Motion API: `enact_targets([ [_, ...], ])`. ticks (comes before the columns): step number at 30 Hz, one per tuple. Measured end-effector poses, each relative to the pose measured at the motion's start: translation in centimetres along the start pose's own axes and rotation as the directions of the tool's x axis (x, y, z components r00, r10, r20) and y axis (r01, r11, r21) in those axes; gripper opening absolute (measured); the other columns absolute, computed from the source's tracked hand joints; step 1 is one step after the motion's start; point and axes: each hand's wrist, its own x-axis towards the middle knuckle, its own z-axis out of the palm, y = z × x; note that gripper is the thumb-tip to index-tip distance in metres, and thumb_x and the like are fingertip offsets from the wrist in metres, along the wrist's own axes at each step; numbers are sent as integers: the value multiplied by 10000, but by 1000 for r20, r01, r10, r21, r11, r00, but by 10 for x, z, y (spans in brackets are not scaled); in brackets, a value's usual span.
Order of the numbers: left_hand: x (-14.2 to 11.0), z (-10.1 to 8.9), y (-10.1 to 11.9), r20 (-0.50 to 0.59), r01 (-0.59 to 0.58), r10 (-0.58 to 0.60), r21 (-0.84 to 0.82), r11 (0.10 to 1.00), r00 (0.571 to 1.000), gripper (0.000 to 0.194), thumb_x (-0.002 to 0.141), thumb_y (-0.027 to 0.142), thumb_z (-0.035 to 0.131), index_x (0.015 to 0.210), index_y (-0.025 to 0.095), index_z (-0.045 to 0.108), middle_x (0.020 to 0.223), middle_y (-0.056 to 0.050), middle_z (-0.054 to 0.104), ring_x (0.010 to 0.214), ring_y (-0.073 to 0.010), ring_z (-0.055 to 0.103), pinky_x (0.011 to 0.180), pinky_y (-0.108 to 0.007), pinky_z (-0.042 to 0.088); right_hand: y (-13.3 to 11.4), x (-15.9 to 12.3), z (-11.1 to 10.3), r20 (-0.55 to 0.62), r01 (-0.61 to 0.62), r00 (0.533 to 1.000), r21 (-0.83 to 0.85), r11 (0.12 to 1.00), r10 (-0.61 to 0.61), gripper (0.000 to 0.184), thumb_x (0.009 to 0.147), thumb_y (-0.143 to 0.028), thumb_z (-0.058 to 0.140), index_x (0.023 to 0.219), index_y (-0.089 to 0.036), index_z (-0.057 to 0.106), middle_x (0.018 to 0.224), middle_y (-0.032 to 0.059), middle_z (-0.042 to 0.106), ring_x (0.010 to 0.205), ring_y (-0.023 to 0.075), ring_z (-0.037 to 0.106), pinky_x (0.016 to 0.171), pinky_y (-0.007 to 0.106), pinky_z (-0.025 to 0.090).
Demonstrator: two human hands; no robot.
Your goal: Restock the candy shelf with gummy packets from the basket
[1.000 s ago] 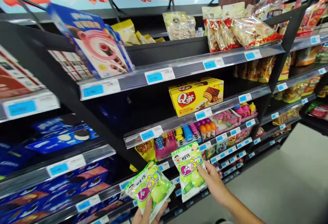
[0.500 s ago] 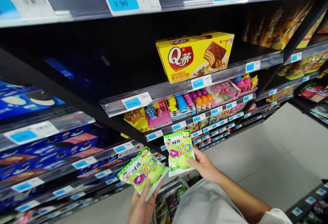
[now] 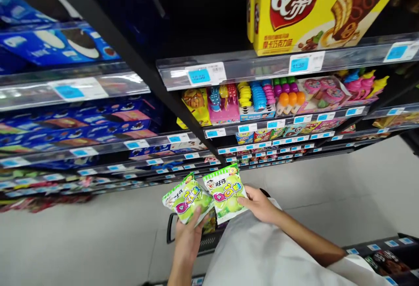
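Note:
My left hand (image 3: 188,240) grips a green bag of Wangzai QQ gummy sweets (image 3: 187,199), and the bag tilts to the left. My right hand (image 3: 258,204) holds a second, matching green bag (image 3: 224,193) by its right edge. The two bags nearly touch, and their lower parts overlap a dark basket below. Both hands are in front of and below the snack shelves, with my white shirt front (image 3: 258,251) beneath them.
A black-handled shopping basket (image 3: 204,238) lies partly hidden under my hands. Shelves on the left hold blue biscuit packs (image 3: 62,44), and a yellow Q-brand cake box (image 3: 314,9) stands above small toy candies (image 3: 255,98). A grey floor (image 3: 343,190) runs along the shelves, with another low display (image 3: 382,255) at lower right.
The view has tipped lower and closer to the shelves, so the yellow box now sits cut off at the top. The two bags have come closer together, and more of the basket shows.

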Motion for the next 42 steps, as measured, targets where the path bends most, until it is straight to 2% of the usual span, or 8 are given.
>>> enact_targets([
  [6, -6, -23, -15, -69, 3, -6, -48, 999, 998, 270, 804, 45, 723, 1037, 175, 682, 1052, -48, 740, 839, -166, 727, 621, -222, 616, 23, -2, 12, 78, -70, 994, -52, 996, 74, 418, 860, -501, 701, 1127, -179, 688, 1050, 60, 722, 961, 249, 656, 836, 352, 521],
  [9, -8, -33, -21, -83, -2, -4, -78, 997, 997, 302, 766, 72, 772, 1040, 164, 682, 1033, -61, 742, 824, -175, 728, 630, -224, 615, 25, -2, 19, 98, -94, 990, -88, 992, 103, 433, 851, -532, 701, 1105, -181, 698, 1006, 56, 724, 902, 242, 657, 796, 351, 538],
  [13, -9, -44, -28, -87, -9, 0, -100, 995, 996, 347, 758, 121, 801, 1078, 174, 678, 1100, -80, 732, 879, -188, 727, 681, -244, 622, 23, 0, 27, 129, -127, 982, -111, 986, 141, 462, 848, -584, 682, 1085, -188, 702, 960, 48, 726, 754, 216, 653, 653, 327, 555],
  [18, -11, -52, -34, -100, 8, -21, -127, 992, 995, 479, 667, 234, 897, 1093, 184, 686, 1134, -87, 724, 908, -210, 726, 666, -247, 623, 26, 4, 34, 153, -187, 968, -100, 977, 201, 464, 812, -571, 730, 1052, -176, 688, 945, 56, 722, 729, 202, 657, 595, 316, 570],
  [23, -15, -56, -39, -54, 26, -35, -153, 988, 998, 524, 642, 341, 917, 1085, 176, 691, 1102, -92, 727, 897, -201, 718, 713, -275, 621, 36, 4, 38, 163, -217, 958, -119, 969, 234, 438, 819, -557, 729, 1030, -176, 677, 931, 55, 712, 785, 221, 668, 632, 337, 577],
  [28, -19, -57, -40, -44, 50, -59, -179, 983, 997, 552, 669, 459, 885, 1098, 171, 693, 1098, -94, 728, 866, -182, 716, 696, -259, 613, 42, 6, 41, 183, -191, 960, -136, 972, 214, 419, 820, -530, 740, 1020, -169, 669, 972, 54, 711, 893, 240, 671, 781, 366, 541],
  [35, -22, -55, -39, -73, 58, -68, -139, 989, 995, 594, 634, 466, 903, 1112, 186, 686, 1095, -80, 732, 891, -194, 719, 705, -259, 606, 45, 8, 44, 190, -217, 953, -116, 969, 236, 416, 803, -516, 751, 993, -163, 643, 970, 58, 706, 905, 237, 667, 809, 354, 515],
  [42, -22, -52, -41, -36, 69, -73, -92, 993, 997, 654, 610, 505, 905, 1134, 185, 678, 1057, -76, 741, 848, -184, 717, 666, -240, 596, 49, 5, 42, 177, -198, 959, -130, 972, 219, 428, 810, -548, 725, 966, -164, 615, 967, 69, 705, 882, 233, 657, 822, 368, 529],
])
